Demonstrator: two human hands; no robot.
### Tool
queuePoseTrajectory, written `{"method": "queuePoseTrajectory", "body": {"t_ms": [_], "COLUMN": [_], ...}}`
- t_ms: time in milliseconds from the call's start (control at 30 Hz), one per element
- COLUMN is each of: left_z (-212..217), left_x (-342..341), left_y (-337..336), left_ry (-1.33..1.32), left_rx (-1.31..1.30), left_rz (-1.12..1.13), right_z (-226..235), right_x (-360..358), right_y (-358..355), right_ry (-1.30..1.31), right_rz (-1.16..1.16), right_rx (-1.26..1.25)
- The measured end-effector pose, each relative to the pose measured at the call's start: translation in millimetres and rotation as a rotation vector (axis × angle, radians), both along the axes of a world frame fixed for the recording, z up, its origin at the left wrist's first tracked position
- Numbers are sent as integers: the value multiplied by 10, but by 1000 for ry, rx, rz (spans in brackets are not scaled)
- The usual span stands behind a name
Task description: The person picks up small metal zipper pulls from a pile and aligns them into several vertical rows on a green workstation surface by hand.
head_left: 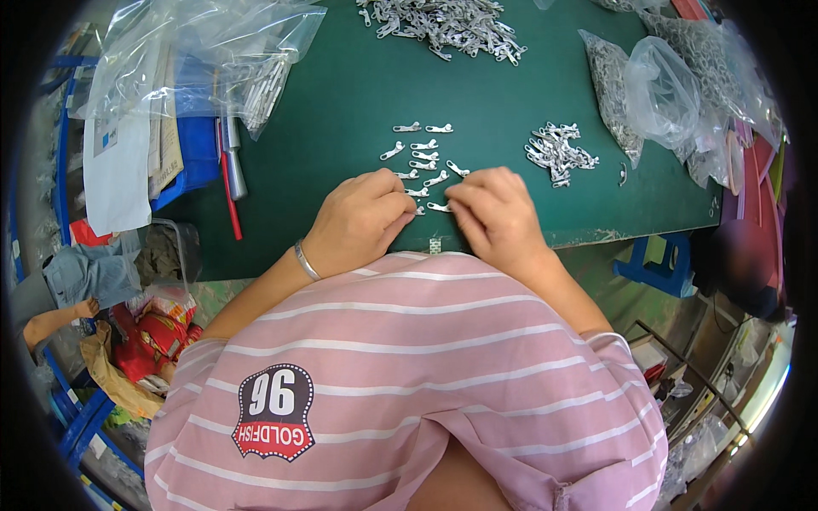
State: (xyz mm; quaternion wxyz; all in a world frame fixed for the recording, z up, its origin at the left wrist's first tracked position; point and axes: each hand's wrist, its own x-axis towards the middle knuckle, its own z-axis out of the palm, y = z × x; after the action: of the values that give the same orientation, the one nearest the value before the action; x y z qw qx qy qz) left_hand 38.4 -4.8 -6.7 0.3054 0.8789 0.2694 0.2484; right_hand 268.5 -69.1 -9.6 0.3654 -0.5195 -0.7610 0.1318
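Small silver metal pieces (423, 156), shaped like zipper pulls with a flat tab and a knobbed end, lie spread in a loose group on the green tabletop (324, 102). My left hand (362, 217) is at the group's left side, fingers curled and closed, with the end of one piece (418, 210) showing at its fingertips. My right hand (501, 215) is opposite, thumb and fingers pinched at the end of another piece (438, 207). The fingertips of both hands are partly hidden.
A large heap of the same pieces (452, 24) lies at the far edge, a smaller pile (560, 153) to the right. Filled plastic bags (612, 94) stand at the far right. Clear bags (281, 43), a blue tray (198, 157) and a red pen (230, 196) are on the left.
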Motion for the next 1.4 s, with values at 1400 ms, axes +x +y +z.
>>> {"method": "queuePoseTrajectory", "body": {"t_ms": [1400], "left_z": [123], "left_x": [-76], "left_y": [-16], "left_ry": [-100], "left_rx": [-365], "left_rz": [79], "right_z": [-97], "right_x": [-245], "right_y": [109], "right_ry": [42], "right_rz": [111], "right_rx": [207]}}
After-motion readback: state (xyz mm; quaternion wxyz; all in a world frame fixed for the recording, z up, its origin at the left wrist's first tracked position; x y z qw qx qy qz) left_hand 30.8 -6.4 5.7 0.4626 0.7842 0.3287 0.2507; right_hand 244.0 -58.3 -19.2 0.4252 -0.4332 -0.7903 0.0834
